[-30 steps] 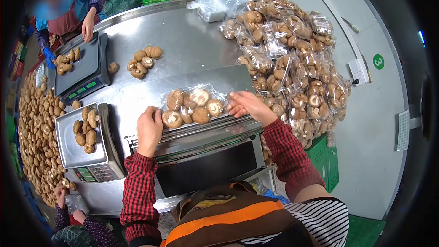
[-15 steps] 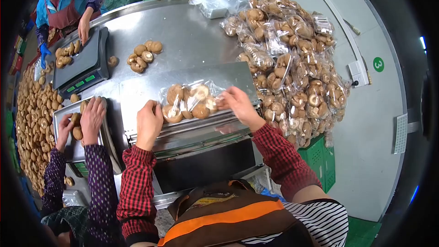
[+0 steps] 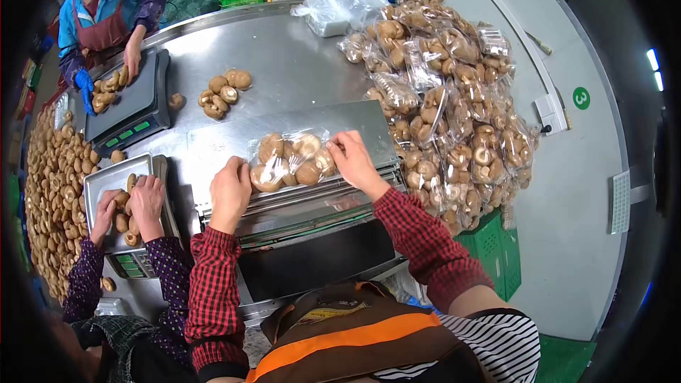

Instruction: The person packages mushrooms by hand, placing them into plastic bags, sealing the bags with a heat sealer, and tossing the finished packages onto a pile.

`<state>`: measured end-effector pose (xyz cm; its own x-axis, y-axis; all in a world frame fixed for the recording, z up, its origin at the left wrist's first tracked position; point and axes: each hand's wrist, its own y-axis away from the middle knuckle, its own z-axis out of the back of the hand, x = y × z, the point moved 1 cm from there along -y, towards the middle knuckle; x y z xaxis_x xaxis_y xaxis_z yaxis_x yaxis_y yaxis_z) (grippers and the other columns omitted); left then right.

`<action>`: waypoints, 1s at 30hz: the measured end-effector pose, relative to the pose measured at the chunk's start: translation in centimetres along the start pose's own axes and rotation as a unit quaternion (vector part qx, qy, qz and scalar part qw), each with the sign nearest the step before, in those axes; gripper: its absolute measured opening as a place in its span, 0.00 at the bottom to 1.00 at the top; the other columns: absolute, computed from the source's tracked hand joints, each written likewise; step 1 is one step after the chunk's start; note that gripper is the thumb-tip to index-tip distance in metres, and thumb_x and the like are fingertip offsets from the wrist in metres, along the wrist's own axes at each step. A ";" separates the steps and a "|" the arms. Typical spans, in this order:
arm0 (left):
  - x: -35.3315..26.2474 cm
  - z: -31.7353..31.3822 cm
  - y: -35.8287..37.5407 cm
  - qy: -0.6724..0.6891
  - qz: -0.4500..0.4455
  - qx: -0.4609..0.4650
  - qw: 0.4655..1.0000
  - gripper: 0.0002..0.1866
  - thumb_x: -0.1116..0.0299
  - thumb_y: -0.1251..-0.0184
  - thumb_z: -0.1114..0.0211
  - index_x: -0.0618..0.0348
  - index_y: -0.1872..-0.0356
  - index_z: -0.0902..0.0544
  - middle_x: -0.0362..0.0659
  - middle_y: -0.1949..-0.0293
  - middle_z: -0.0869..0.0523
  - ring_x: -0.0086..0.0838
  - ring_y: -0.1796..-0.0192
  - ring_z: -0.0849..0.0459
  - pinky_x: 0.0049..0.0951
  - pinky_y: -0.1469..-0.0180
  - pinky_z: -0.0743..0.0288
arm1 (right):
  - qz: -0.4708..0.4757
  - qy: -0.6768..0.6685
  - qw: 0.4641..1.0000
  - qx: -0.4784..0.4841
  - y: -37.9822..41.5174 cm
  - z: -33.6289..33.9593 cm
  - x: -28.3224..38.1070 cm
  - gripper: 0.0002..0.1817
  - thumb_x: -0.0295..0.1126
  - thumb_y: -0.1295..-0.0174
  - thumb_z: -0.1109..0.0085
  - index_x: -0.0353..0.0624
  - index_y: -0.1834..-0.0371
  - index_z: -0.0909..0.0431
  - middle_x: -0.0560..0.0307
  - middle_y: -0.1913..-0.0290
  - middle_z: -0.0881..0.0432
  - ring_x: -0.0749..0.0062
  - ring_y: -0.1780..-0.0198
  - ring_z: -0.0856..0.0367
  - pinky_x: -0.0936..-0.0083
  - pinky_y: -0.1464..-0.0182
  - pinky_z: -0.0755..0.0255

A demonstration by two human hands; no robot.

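A clear film-wrapped pack of brown mushrooms (image 3: pixel 289 162) lies on the metal plate of a wrapping machine (image 3: pixel 347 120). At the pack's left end, my left hand (image 3: pixel 230 191) has its fingers curled together against the film. My right hand (image 3: pixel 352 163) pinches the film at the right end. Several mushrooms, some with pale undersides up, show through the plastic. Below the pack run the machine's metal bars (image 3: pixel 312 202) and a dark panel (image 3: pixel 319 259).
Bagged mushrooms (image 3: pixel 461 113) are heaped at the right. A loose group of mushrooms (image 3: pixel 223 92) lies behind the machine. Co-workers' hands handle mushrooms on a scale with a tray (image 3: pixel 149 163) and on a farther scale (image 3: pixel 142 85). Loose mushrooms (image 3: pixel 57 191) cover the far left.
My right hand has moved left, closer against the pack's right end, and its fingers have closed in. At the near scale, the co-worker's hands have shifted, and more mushrooms show in the tray.
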<state>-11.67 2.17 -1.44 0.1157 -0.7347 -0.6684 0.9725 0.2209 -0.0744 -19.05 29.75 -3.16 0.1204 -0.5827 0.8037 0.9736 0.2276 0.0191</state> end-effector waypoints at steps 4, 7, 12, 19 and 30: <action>-0.3 1.3 0.1 0.139 0.010 -0.002 0.990 0.09 0.69 0.29 0.42 0.66 0.63 0.20 0.53 0.75 0.18 0.42 0.73 0.19 0.37 0.65 0.25 | -0.046 -0.060 0.994 -0.084 2.0 0.4 1.0 0.14 0.38 0.23 0.57 0.38 0.56 0.28 0.53 0.62 0.19 0.73 0.66 0.19 0.79 0.70 0.22; -1.0 2.8 4.2 0.336 0.091 0.085 0.934 0.12 0.67 0.24 0.45 0.67 0.62 0.22 0.40 0.78 0.23 0.19 0.75 0.27 0.25 0.70 0.31 | -0.126 -0.269 0.952 -0.076 7.5 3.1 3.7 0.13 0.40 0.22 0.59 0.41 0.51 0.34 0.53 0.59 0.20 0.74 0.70 0.18 0.76 0.74 0.19; -0.8 4.6 14.3 0.223 0.109 0.128 0.960 0.08 0.71 0.26 0.43 0.67 0.61 0.21 0.38 0.82 0.22 0.18 0.80 0.25 0.23 0.77 0.32 | -0.234 -0.378 0.896 0.010 19.4 3.9 5.2 0.11 0.37 0.21 0.61 0.40 0.54 0.34 0.54 0.63 0.20 0.73 0.69 0.17 0.77 0.69 0.17; 1.7 0.3 19.4 0.037 -0.153 -0.002 0.988 0.07 0.71 0.26 0.43 0.64 0.61 0.21 0.53 0.73 0.18 0.42 0.73 0.18 0.38 0.68 0.27 | -0.260 -0.283 0.913 -0.136 26.8 -0.4 2.4 0.13 0.37 0.22 0.57 0.39 0.60 0.31 0.61 0.74 0.25 0.80 0.76 0.23 0.79 0.76 0.23; 0.1 -5.3 17.5 -0.150 -0.301 -0.013 0.942 0.11 0.66 0.37 0.30 0.57 0.75 0.21 0.46 0.79 0.20 0.44 0.73 0.21 0.42 0.69 0.27 | -0.263 0.017 0.858 -0.442 34.4 -6.1 -9.4 0.14 0.36 0.29 0.44 0.35 0.66 0.30 0.39 0.75 0.22 0.41 0.72 0.22 0.58 0.70 0.30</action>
<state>4.34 9.31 -6.75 -0.3988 -0.8793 -0.2603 0.8755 -0.2805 -0.3935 14.51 38.30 -13.63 -0.3889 -0.4495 0.8042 0.6606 -0.7445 -0.0967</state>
